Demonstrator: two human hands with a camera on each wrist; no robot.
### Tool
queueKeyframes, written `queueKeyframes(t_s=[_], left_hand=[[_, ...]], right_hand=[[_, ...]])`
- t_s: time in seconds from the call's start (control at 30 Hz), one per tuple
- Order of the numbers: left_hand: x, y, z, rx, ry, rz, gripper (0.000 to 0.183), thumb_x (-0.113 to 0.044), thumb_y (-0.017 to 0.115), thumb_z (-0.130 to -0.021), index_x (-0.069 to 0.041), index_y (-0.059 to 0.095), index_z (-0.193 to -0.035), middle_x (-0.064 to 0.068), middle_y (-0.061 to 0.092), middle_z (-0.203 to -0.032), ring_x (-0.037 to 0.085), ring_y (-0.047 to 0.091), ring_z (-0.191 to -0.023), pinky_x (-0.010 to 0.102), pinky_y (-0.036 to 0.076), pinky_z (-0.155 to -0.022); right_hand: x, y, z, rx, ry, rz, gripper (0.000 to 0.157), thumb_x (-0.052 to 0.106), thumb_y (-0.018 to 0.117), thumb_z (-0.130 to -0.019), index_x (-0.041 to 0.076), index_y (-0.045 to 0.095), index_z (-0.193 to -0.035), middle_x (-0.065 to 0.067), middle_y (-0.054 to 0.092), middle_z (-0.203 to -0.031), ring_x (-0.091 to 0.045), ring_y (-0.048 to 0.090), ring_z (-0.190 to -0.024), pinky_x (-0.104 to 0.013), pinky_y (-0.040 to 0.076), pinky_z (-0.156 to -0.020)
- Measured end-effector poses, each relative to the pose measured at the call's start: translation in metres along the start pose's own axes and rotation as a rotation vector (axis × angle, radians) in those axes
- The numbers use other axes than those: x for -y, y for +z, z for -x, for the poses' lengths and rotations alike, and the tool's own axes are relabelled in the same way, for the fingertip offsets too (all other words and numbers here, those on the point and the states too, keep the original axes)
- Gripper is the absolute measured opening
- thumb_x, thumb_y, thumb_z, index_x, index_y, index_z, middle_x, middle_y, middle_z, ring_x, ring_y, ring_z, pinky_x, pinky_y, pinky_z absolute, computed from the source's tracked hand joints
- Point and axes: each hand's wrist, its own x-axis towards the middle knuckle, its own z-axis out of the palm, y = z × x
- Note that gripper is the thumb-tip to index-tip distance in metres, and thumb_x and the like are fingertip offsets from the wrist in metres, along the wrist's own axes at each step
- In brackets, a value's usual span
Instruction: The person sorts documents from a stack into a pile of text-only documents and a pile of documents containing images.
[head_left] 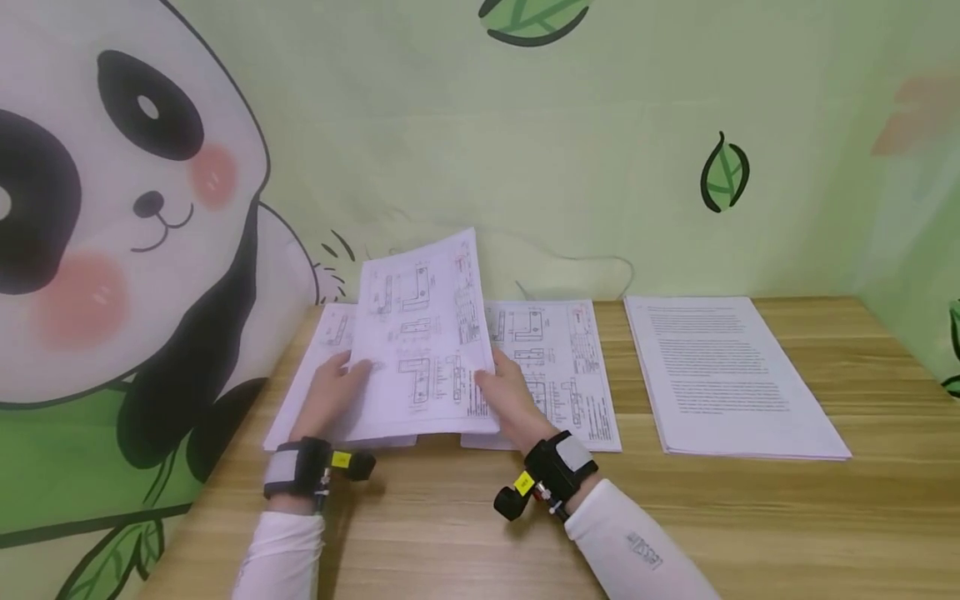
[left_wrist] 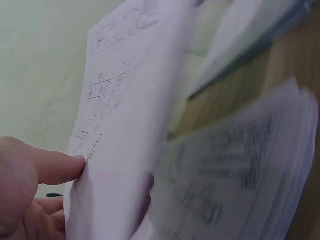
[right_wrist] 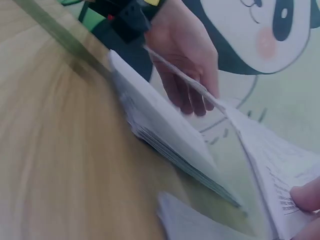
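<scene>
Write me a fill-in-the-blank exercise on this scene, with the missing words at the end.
1. The right hand grips one side of the raised drawing; the other side is gripped by the person's ____ hand.
2. The text-covered pages lie on the person's ____ side of that drawing.
3. The animal on the backdrop is a ____.
4. The tag by each wristband is coloured ____.

Missing words: left; right; panda; yellow.

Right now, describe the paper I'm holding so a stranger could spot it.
Find the wooden table below the green wall, then the left hand and right hand over it. Between them is the paper, tilted up and printed with line drawings. Unlike the drawing sheets lying flat and the text pages at the right, it's held off the table.
</scene>
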Motion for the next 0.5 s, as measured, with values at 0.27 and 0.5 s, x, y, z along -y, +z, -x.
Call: queueKeyframes(t_s=[0.27, 0.5], left_hand=[[-0.020, 0.017, 0.008, 0.046, 0.090, 0.176, 0.057, -0.047, 0.056, -0.088, -0.014, 0.049, -0.134, 0.013, 0.059, -0.126, 0.029, 0.055, -0.109, 0.043, 0.045, -0.092], [-0.048, 0.041, 0.023, 0.066, 0.158, 0.263, 0.040, -0.042, 0.063, -0.085, -0.014, 0.064, -0.114, 0.007, 0.069, -0.103, 0.022, 0.061, -0.093, 0.032, 0.046, -0.080]], right_hand=[[0.012, -0.046, 0.009, -0.016, -0.032, 0.021, 0.044, 0.015, 0.047, -0.095, 0.019, 0.041, -0.138, -0.006, 0.062, -0.120, -0.019, 0.060, -0.108, -0.036, 0.048, -0.093], [0.021, -0.089, 0.014, -0.071, -0.034, 0.131, 0.037, 0.020, 0.053, -0.093, 0.016, 0.050, -0.130, -0.011, 0.067, -0.112, -0.019, 0.068, -0.093, -0.027, 0.056, -0.073]])
